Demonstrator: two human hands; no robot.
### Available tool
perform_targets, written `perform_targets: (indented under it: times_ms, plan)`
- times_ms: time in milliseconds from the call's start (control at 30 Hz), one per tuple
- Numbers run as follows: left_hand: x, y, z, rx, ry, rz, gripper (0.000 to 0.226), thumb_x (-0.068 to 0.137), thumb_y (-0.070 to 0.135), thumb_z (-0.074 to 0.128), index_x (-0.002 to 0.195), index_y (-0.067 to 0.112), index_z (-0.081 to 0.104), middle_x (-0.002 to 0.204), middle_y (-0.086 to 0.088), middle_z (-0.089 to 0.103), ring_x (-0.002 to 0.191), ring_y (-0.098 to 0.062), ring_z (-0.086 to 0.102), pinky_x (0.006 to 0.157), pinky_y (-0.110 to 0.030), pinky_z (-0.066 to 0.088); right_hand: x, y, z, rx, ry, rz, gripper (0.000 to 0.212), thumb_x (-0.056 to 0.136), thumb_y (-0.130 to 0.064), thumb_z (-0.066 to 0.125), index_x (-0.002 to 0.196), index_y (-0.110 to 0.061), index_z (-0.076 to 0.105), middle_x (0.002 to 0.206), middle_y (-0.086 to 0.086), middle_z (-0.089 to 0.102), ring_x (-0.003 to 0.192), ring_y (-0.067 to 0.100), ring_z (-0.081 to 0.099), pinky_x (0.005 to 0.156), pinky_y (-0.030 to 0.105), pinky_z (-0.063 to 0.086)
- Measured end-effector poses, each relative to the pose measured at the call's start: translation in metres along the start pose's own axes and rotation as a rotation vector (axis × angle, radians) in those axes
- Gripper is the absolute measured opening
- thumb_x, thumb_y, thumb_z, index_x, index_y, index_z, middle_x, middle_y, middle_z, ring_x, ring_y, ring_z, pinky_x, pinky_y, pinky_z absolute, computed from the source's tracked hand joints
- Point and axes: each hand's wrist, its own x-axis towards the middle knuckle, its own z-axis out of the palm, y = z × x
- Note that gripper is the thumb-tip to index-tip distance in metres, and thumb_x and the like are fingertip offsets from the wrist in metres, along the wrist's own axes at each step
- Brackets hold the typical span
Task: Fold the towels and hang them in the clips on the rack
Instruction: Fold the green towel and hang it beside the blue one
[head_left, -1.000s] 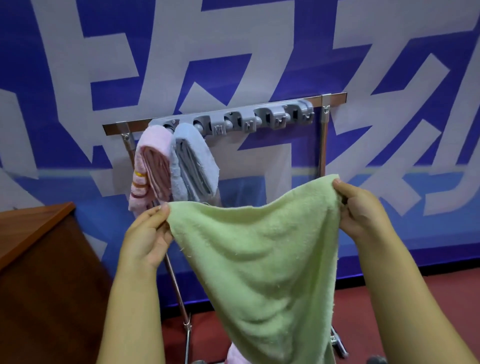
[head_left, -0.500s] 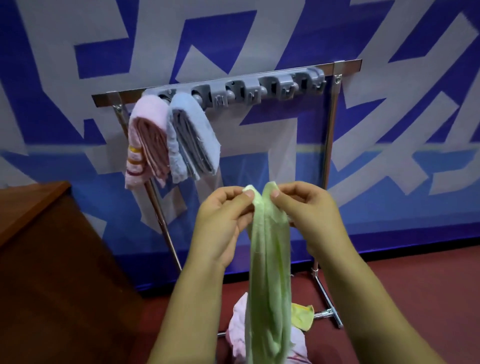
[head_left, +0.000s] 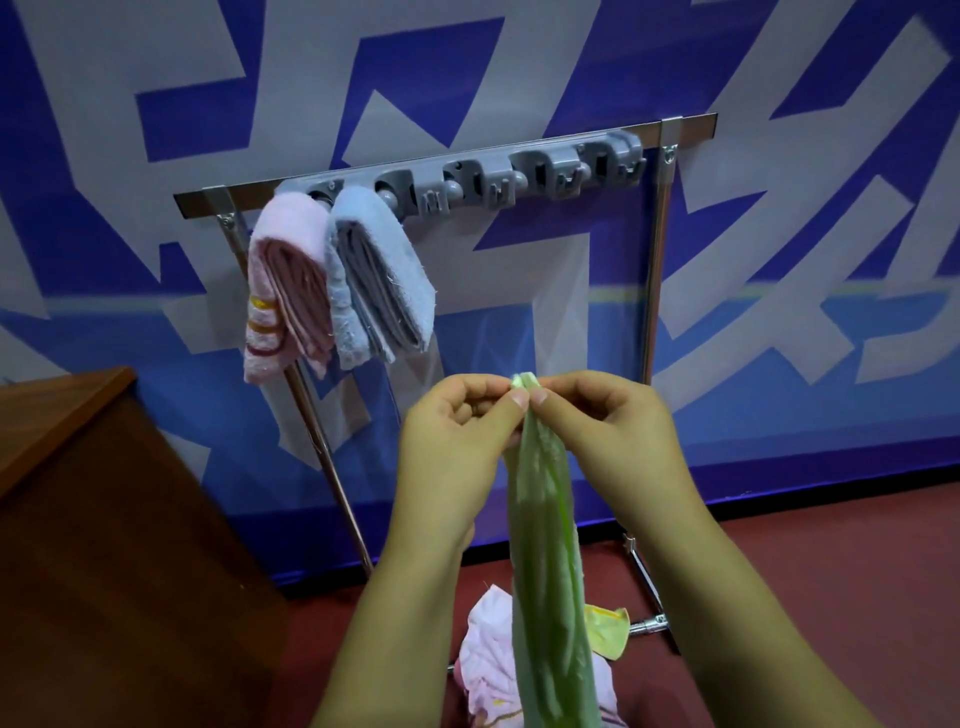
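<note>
Item, green towel (head_left: 545, 519): I hold it by its top corners, brought together and pinched between my left hand (head_left: 457, 441) and right hand (head_left: 608, 431) — both with fingers curled on the cloth, thumbs nearly touching — so the rest hangs straight down in one narrow doubled strip, in front of the rack (head_left: 657, 270) and below its top bar; I judge this is the first fold, corners matched so the edges line up before the next halving. Item, pink towel (head_left: 283, 280): folded, hung from the clip nearest the left end of the grey clip strip (head_left: 467, 182), its striped end lowest. Item, blue towel (head_left: 374, 270): folded, in the next clip, touching the pink one. Item, remaining clips toward the right end of the strip — holding nothing, so the green one likely goes in the third. Item, loose heap on the red floor (head_left: 831, 571) by the rack's foot: a pink cloth (head_left: 488, 654) and a yellow cloth (head_left: 608, 629), unfolded, presumably waiting their turn. Item, brown wooden cabinet (head_left: 104, 519) at the left.
</note>
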Motion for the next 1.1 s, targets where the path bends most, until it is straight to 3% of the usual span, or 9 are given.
perform_targets:
  times_ms: [200,333,500,567,633,700,833,1033,1100]
  plan:
    - [-0.002,0.003,-0.002,0.021,-0.038,0.039,0.009,0.086,0.0,0.061,0.091,0.004,0.067,0.086,-0.011,0.074,0.083,-0.019,0.072,0.076,-0.029,0.058,0.0,-0.004,-0.005,-0.116,-0.02,-0.108,0.009,0.083,-0.02,0.068,0.084,-0.028,0.073,0.077,-0.012,0.072,0.08,0.0,0.066,0.073,0.014,0.051]
    - [-0.005,0.008,-0.002,-0.009,-0.081,0.054,0.016,0.091,0.008,0.055,0.09,0.008,0.07,0.087,-0.01,0.074,0.087,-0.02,0.071,0.08,-0.029,0.058,0.0,-0.008,-0.008,-0.14,-0.023,-0.176,0.008,0.078,-0.024,0.073,0.082,-0.03,0.07,0.077,-0.012,0.071,0.081,-0.002,0.065,0.067,0.008,0.048]
    - [-0.004,0.01,-0.007,-0.071,-0.229,0.004,0.032,0.083,0.031,0.056,0.098,0.006,0.07,0.097,-0.01,0.074,0.096,-0.02,0.07,0.084,-0.031,0.057,0.009,-0.006,-0.014,-0.134,-0.043,-0.187,0.005,0.082,-0.023,0.069,0.081,-0.029,0.07,0.079,-0.011,0.071,0.08,0.002,0.065,0.071,0.014,0.05]
    - [-0.002,0.008,-0.013,-0.018,-0.212,0.059,0.024,0.084,0.029,0.061,0.095,0.01,0.071,0.092,-0.005,0.074,0.093,-0.016,0.07,0.076,-0.029,0.058,0.011,-0.005,-0.016,-0.063,-0.057,-0.155,0.006,0.085,-0.022,0.067,0.081,-0.024,0.07,0.08,-0.004,0.072,0.079,0.011,0.067,0.074,0.024,0.053]
    - [0.002,0.003,-0.021,0.101,-0.131,0.156,0.014,0.081,0.024,0.069,0.094,0.02,0.07,0.092,0.0,0.072,0.091,-0.009,0.068,0.072,-0.024,0.056,0.013,-0.005,-0.017,0.025,-0.088,-0.12,0.005,0.085,-0.023,0.067,0.081,-0.022,0.069,0.078,0.0,0.07,0.079,0.019,0.067,0.076,0.033,0.055]
    - [0.009,-0.003,-0.031,0.309,-0.109,0.257,0.024,0.074,0.029,0.07,0.097,0.033,0.067,0.109,0.007,0.063,0.102,0.001,0.059,0.083,-0.018,0.05,0.015,-0.005,-0.017,0.131,-0.117,-0.089,0.006,0.082,-0.026,0.064,0.078,-0.024,0.068,0.075,-0.003,0.068,0.076,0.016,0.065,0.077,0.034,0.054]
    - [0.018,-0.012,-0.044,0.559,-0.308,0.19,0.03,0.068,0.037,0.07,0.097,0.042,0.065,0.131,0.023,0.042,0.122,0.011,0.04,0.095,-0.014,0.034,0.018,-0.008,-0.017,0.247,-0.146,-0.054,0.011,0.081,-0.026,0.058,0.072,-0.027,0.064,0.07,-0.002,0.061,0.07,0.015,0.058,0.07,0.033,0.049]
    - [0.021,-0.026,-0.054,0.498,-0.471,0.055,0.033,0.064,0.042,0.073,0.091,0.023,0.069,0.106,0.006,0.064,0.101,-0.011,0.062,0.094,-0.041,0.049,0.019,-0.013,-0.018,0.321,-0.119,-0.024,0.02,0.092,-0.013,0.052,0.074,-0.018,0.058,0.059,-0.009,0.057,0.052,0.003,0.052,0.049,0.016,0.044]
    - [0.022,-0.025,-0.06,0.434,-0.49,0.007,0.03,0.064,0.037,0.075,0.083,0.015,0.064,0.087,-0.001,0.067,0.082,-0.014,0.064,0.08,-0.036,0.052,0.019,-0.014,-0.02,0.355,-0.083,-0.008,0.018,0.092,-0.012,0.05,0.076,-0.016,0.058,0.056,-0.01,0.057,0.047,0.0,0.05,0.044,0.013,0.04]
